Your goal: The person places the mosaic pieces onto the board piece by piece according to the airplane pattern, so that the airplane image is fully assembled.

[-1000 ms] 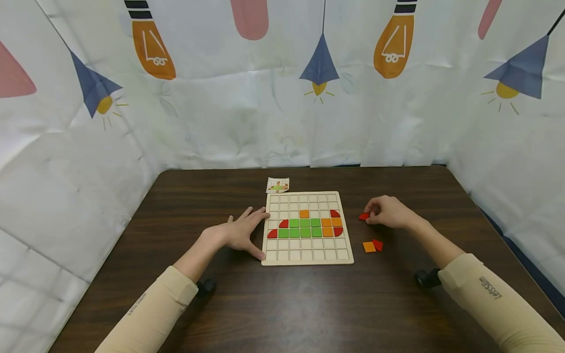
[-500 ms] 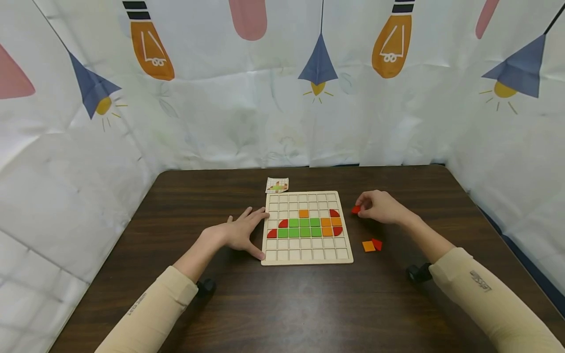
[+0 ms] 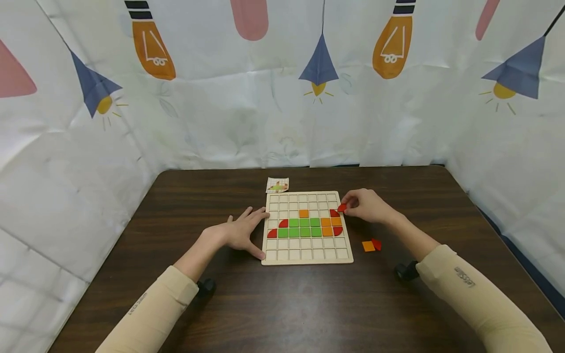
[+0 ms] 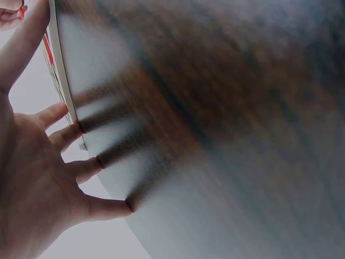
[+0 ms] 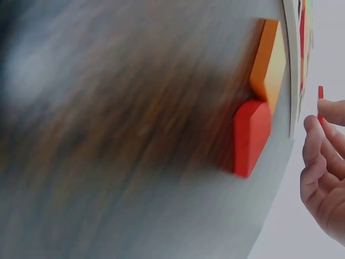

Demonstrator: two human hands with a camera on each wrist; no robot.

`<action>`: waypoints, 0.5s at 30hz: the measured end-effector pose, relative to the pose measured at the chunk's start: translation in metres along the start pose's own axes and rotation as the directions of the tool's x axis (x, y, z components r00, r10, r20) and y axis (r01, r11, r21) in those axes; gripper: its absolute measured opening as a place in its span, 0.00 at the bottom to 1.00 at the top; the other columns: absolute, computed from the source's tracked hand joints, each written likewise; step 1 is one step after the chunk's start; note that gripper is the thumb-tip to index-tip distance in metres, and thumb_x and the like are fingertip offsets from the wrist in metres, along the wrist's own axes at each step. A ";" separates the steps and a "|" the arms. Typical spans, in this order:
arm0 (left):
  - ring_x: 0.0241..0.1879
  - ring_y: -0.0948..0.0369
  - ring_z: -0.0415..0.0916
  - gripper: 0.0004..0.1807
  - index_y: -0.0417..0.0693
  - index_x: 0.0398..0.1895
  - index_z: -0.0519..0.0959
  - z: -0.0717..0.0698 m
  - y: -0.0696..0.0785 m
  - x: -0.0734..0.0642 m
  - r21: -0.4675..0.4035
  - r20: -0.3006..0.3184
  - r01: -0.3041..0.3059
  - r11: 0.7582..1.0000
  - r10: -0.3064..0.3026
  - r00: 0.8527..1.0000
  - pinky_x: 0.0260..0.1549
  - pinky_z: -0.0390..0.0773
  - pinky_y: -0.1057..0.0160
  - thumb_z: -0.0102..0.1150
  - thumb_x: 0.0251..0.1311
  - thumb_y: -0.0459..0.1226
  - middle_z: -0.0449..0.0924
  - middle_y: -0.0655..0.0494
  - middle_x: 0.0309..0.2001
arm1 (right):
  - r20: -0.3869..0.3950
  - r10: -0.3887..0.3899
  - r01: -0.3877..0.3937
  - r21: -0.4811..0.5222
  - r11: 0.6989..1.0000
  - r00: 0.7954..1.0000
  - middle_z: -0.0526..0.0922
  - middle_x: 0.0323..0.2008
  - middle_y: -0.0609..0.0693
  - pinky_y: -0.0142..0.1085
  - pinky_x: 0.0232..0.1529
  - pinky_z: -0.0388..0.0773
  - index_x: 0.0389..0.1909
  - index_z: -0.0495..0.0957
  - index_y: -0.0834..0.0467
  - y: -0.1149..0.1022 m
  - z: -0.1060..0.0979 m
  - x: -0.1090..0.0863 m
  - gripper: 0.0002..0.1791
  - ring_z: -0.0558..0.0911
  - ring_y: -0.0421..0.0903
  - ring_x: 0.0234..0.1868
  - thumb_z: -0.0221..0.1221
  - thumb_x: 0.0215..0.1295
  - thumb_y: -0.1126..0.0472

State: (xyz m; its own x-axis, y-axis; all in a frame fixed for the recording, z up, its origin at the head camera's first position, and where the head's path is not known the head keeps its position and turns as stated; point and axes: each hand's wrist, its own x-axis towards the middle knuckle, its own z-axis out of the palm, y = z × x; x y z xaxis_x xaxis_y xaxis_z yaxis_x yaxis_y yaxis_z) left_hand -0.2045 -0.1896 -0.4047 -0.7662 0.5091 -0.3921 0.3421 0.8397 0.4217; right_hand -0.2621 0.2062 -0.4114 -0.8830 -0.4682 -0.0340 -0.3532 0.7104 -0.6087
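Observation:
A light wooden grid board point(image 3: 305, 255) lies on the dark table, with green, orange and red tiles set in its middle rows. My left hand point(image 3: 240, 234) is spread at the board's left side, thumb and index finger touching its edge. In the left wrist view the other fingertips of that hand point(image 4: 48, 172) rest on the table. My right hand point(image 3: 370, 205) pinches a red tile point(image 3: 342, 208) between thumb and fingers, right at the board's right edge. The right wrist view shows this red tile point(image 5: 321, 102) edge-on, raised above the table.
A small picture card point(image 3: 277, 185) lies against the board's top left corner. To the right of the board, an orange square tile point(image 3: 368, 246) and a red tile point(image 3: 376, 244) lie touching on the table. A white printed curtain point(image 3: 220, 122) hangs behind the table.
My right hand has moved left with the red tile, from the table beside the board to the board's right edge. The left hand has stayed in place.

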 end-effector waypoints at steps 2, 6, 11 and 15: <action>0.80 0.41 0.28 0.65 0.49 0.83 0.48 0.000 0.001 0.001 0.001 -0.002 -0.004 1.000 0.004 1.000 0.64 0.38 0.20 0.77 0.49 0.61 0.34 0.47 0.83 | 0.003 -0.004 0.004 0.007 1.000 1.000 0.83 0.33 0.48 0.40 0.37 0.78 0.47 0.83 0.63 -0.003 0.001 0.002 0.11 0.78 0.47 0.33 0.69 0.65 0.65; 0.80 0.41 0.28 0.65 0.49 0.83 0.49 0.000 0.000 0.003 0.004 -0.006 -0.001 1.000 0.001 1.000 0.64 0.38 0.20 0.78 0.49 0.60 0.35 0.47 0.83 | 0.005 -0.005 0.005 0.015 1.000 1.000 0.84 0.34 0.49 0.40 0.38 0.79 0.48 0.83 0.63 -0.009 0.002 0.008 0.12 0.78 0.47 0.34 0.69 0.66 0.64; 0.80 0.41 0.29 0.65 0.49 0.83 0.49 0.000 0.001 0.003 0.003 -0.007 0.000 1.000 0.000 1.000 0.63 0.39 0.20 0.78 0.49 0.60 0.35 0.47 0.83 | -0.002 -0.015 0.015 0.007 1.000 1.000 0.84 0.35 0.49 0.39 0.38 0.79 0.48 0.83 0.63 -0.019 0.007 0.016 0.12 0.79 0.47 0.35 0.68 0.66 0.64; 0.80 0.41 0.30 0.65 0.49 0.83 0.49 -0.001 0.002 0.003 -0.005 -0.003 0.005 1.000 -0.005 1.000 0.63 0.39 0.20 0.78 0.49 0.60 0.35 0.47 0.83 | -0.006 -0.040 0.040 0.010 0.999 0.999 0.84 0.35 0.48 0.39 0.38 0.79 0.48 0.84 0.63 -0.027 0.011 0.023 0.12 0.80 0.47 0.35 0.69 0.66 0.63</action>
State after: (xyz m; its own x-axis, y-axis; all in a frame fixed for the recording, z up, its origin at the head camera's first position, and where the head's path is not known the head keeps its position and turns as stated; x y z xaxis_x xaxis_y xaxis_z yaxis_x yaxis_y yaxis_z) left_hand -0.2063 -0.1870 -0.4042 -0.7694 0.5043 -0.3921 0.3356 0.8414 0.4236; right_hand -0.2691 0.1705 -0.4043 -0.8699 -0.4932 -0.0053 -0.3851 0.6860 -0.6173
